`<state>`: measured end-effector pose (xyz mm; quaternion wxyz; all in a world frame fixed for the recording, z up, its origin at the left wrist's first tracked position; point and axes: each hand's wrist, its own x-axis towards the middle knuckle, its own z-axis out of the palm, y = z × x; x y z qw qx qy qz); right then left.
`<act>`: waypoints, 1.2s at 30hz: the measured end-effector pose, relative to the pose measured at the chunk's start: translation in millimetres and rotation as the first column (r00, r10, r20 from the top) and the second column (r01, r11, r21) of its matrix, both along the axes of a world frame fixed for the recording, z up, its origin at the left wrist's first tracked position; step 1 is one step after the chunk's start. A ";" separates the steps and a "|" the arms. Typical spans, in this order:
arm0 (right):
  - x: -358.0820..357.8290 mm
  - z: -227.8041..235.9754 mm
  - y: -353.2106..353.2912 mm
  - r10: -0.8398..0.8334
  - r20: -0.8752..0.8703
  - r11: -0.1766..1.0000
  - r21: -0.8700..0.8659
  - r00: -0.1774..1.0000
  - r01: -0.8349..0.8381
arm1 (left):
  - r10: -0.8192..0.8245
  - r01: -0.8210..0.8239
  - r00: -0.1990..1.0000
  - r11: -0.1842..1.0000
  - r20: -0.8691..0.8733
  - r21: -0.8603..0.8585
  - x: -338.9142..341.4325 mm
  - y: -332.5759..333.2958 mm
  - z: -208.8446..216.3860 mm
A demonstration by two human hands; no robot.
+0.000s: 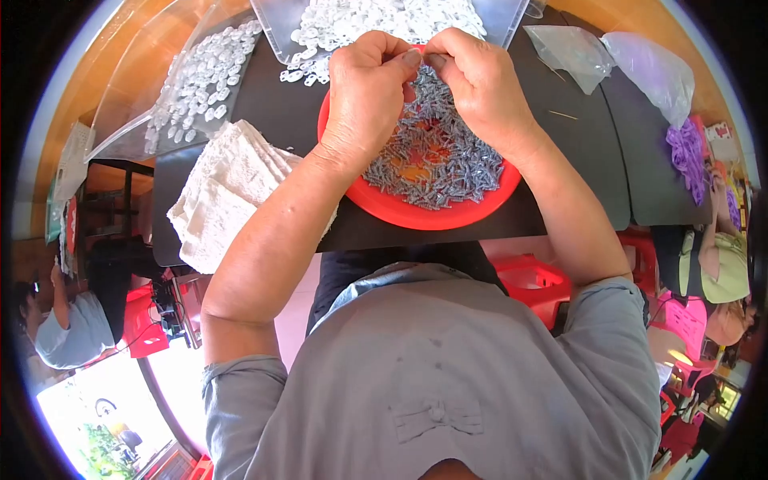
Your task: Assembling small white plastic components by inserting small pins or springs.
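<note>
Both my hands are raised over the far rim of a red basin (432, 220), their fingertips almost meeting. Thumb and fingers of my left hand (364, 96) are pinched together; whatever lies between them is too small to make out. My right hand (484, 92) pinches in the same way just beside it, its grip also hidden by the fingers. Below them, the basin holds a heap of small grey screws (436, 172), with patches of its bottom showing through. Just beyond my fingertips, many small white plastic pieces (384, 20) fill a clear bin (276, 32).
More white plastic pieces (192, 88) lie on a clear tray (120, 120) at the left. A folded cream cloth (228, 192) rests by my left forearm. Clear plastic bags (652, 72) and a purple bundle (686, 160) lie at the right. Other people sit at both sides.
</note>
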<state>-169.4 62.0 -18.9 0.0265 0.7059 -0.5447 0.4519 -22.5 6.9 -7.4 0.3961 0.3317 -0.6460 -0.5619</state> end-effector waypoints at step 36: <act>11.8 3.5 -18.5 0.003 -0.546 0.951 0.260 0.838 0.166 | 0.167 -0.076 0.954 0.939 -0.250 0.336 6.3 -59.5 -21.8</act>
